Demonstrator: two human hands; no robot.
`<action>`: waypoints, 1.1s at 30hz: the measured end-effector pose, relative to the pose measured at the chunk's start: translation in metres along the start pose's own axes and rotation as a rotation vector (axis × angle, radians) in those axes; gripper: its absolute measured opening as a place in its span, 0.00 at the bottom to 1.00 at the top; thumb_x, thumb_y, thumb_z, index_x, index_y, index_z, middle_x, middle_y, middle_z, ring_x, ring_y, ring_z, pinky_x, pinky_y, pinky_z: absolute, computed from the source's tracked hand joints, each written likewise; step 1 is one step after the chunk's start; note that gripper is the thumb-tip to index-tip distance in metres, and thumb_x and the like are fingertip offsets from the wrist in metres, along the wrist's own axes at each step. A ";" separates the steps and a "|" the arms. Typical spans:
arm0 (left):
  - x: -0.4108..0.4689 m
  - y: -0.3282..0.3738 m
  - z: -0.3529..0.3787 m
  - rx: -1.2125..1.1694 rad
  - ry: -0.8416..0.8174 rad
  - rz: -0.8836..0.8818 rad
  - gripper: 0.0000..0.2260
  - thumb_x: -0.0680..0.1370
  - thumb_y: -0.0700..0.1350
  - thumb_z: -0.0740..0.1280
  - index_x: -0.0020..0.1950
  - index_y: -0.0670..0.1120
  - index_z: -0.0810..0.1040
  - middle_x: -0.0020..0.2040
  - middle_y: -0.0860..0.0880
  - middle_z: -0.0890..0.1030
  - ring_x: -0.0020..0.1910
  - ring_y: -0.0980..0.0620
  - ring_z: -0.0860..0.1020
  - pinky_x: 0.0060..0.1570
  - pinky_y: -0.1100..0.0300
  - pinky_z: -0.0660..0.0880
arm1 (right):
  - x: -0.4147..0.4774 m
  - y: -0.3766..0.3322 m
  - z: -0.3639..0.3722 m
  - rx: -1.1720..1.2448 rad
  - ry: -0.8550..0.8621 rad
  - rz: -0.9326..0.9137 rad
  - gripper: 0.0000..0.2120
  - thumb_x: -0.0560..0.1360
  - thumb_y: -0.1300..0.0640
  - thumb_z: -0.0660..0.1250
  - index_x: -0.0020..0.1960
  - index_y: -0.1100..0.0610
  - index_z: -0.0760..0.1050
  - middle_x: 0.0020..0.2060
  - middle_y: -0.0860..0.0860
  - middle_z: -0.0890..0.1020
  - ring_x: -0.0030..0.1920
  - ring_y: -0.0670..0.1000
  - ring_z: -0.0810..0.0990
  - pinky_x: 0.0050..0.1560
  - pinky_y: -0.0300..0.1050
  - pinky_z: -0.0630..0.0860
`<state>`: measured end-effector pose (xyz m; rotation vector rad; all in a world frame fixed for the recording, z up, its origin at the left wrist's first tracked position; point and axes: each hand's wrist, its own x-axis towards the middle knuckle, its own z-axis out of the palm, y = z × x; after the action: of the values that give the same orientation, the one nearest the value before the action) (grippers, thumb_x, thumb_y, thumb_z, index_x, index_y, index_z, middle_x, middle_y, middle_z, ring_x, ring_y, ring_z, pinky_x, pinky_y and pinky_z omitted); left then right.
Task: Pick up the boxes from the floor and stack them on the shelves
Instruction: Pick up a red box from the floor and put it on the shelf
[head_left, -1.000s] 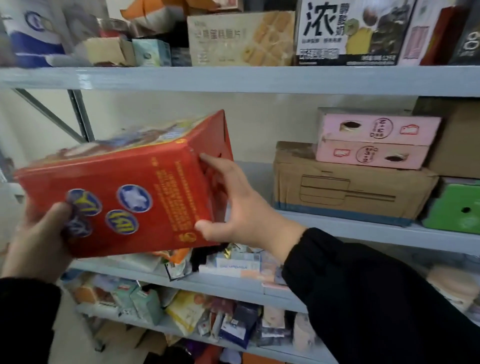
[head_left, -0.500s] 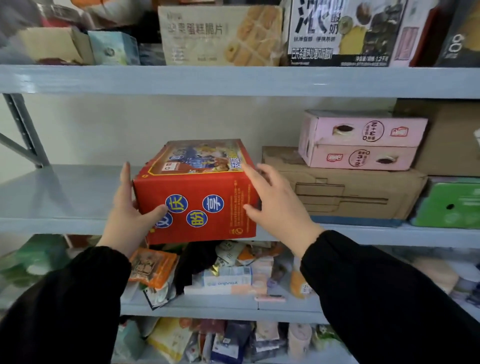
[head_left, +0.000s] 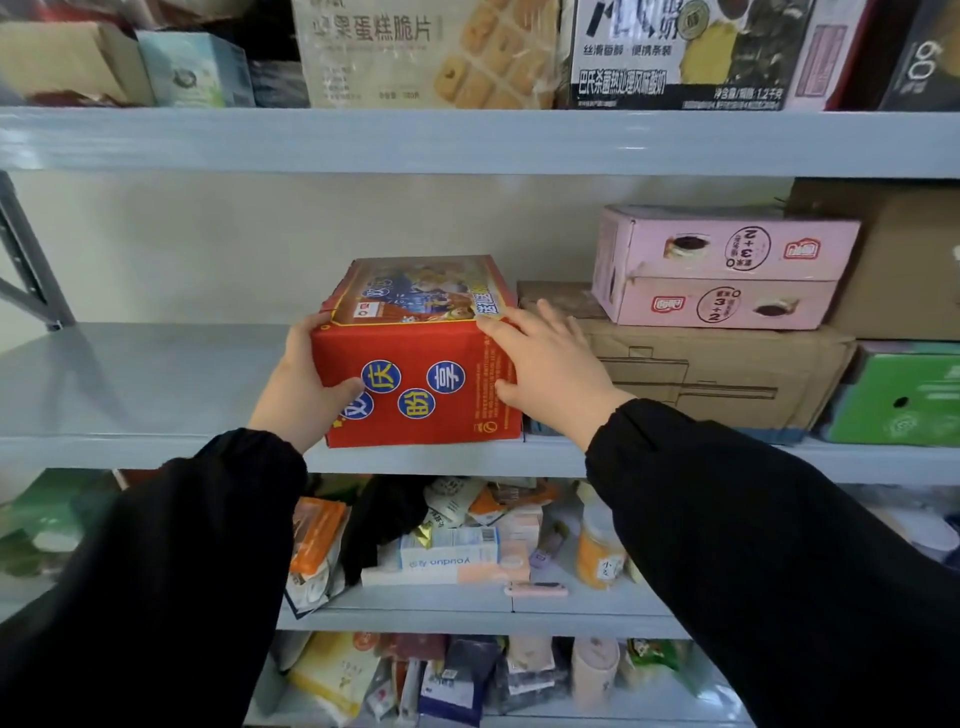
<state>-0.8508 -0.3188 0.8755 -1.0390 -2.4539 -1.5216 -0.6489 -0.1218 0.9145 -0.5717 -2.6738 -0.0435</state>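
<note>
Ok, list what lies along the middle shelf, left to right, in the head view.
The left hand → red box → right hand → brown carton → green box.

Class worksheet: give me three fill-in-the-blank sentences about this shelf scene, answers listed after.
The left hand and right hand touch the red box; both sleeves are ____.
The pink stack lies on a ____ carton.
The green box stands to the ____ of that carton.
Missing: black, brown, right.
</note>
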 end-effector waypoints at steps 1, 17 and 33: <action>0.004 0.000 0.000 0.013 -0.005 -0.003 0.34 0.78 0.42 0.72 0.77 0.59 0.58 0.63 0.50 0.76 0.45 0.56 0.80 0.33 0.65 0.75 | 0.001 0.000 0.000 0.007 -0.001 0.006 0.37 0.79 0.50 0.68 0.82 0.40 0.53 0.82 0.50 0.57 0.82 0.61 0.48 0.78 0.66 0.47; -0.027 0.013 0.016 0.315 0.254 0.380 0.25 0.74 0.44 0.71 0.71 0.47 0.73 0.61 0.41 0.72 0.59 0.39 0.70 0.63 0.51 0.67 | -0.038 0.006 0.004 0.176 0.053 0.034 0.32 0.78 0.44 0.66 0.80 0.47 0.62 0.80 0.51 0.61 0.80 0.57 0.55 0.79 0.59 0.56; -0.148 0.112 0.272 0.489 -0.748 0.635 0.26 0.82 0.60 0.59 0.78 0.52 0.68 0.73 0.48 0.74 0.72 0.46 0.70 0.68 0.53 0.68 | -0.285 0.181 0.032 0.100 -0.216 0.590 0.38 0.75 0.33 0.64 0.80 0.48 0.63 0.79 0.57 0.64 0.79 0.58 0.61 0.77 0.53 0.59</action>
<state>-0.5968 -0.1395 0.7654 -2.2270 -2.2605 -0.3388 -0.3512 -0.0627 0.7635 -1.3675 -2.5719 0.3321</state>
